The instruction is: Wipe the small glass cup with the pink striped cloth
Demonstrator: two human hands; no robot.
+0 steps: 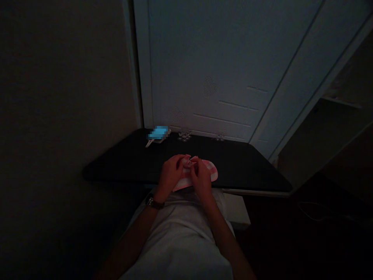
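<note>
A pink and white checked piece of cloth (213,171) with a rounded right end lies at the near edge of the dark tabletop, under and between my hands. My left hand (172,171) pinches a gathered pink part of it from the left. My right hand (201,177) has its fingers closed at the same bunched spot, from the right. The fingertips of both hands nearly meet there. Dim light and the fingers hide the details of that spot. A dark watch is on my left wrist.
A phone-like device with a blurred blue screen (158,133) rests at the back left of the dark tabletop (128,163). Two clear flower-shaped ornaments (184,135) stand by the pale panel (186,58) with heart reliefs. A white box-like object (237,210) is below the table's front edge.
</note>
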